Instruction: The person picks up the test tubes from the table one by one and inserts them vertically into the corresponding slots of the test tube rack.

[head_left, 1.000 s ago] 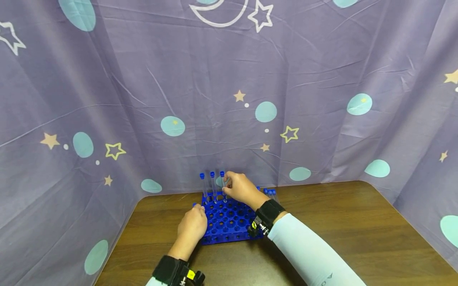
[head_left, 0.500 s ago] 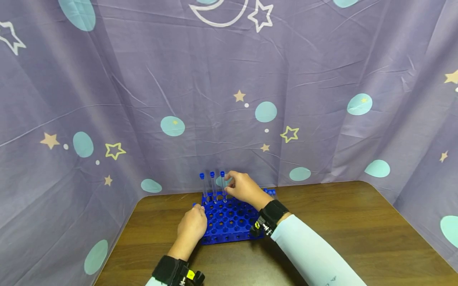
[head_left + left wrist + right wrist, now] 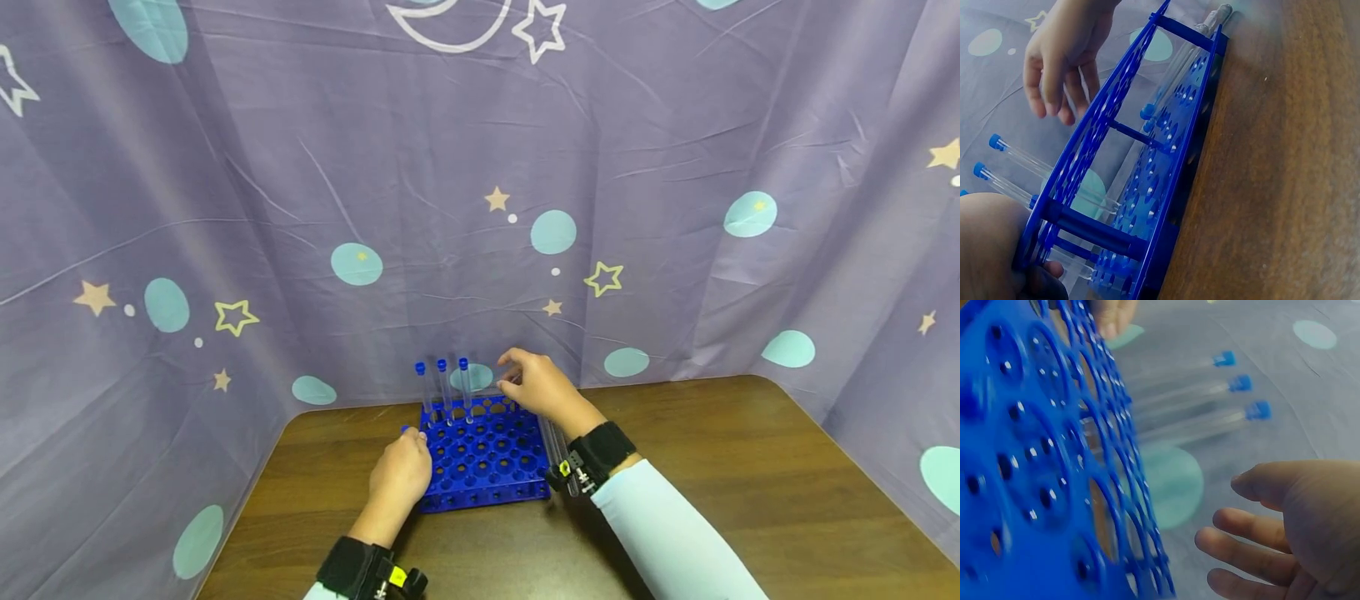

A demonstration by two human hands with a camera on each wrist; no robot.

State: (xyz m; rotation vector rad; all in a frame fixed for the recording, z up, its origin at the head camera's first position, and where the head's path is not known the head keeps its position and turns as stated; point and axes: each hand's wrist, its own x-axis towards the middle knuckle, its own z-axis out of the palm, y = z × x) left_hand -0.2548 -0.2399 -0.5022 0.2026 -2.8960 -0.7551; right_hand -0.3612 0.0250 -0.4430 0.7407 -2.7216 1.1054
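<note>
A blue test tube rack [image 3: 487, 454] with rows of round holes stands on the table. Three clear test tubes [image 3: 467, 392] with blue caps are upright in its back row, at the left end. My left hand [image 3: 401, 471] grips the rack's left end, its thumb and fingers around the frame in the left wrist view. My right hand [image 3: 543, 387] hovers over the back right part of the rack, fingers spread and nothing between them. In the right wrist view, the fingertips [image 3: 1222, 519] are apart from the capped tubes.
Several loose tubes [image 3: 553, 442] lie along the rack's right side, partly hidden by my right wrist. A small blue cap [image 3: 406, 429] shows just beyond my left hand. A patterned grey-purple curtain [image 3: 675, 208] hangs behind the wooden table [image 3: 712, 450].
My right hand has let go of the third tube and moved right, away from it. The tube stays upright in the rack. My left hand keeps its grip.
</note>
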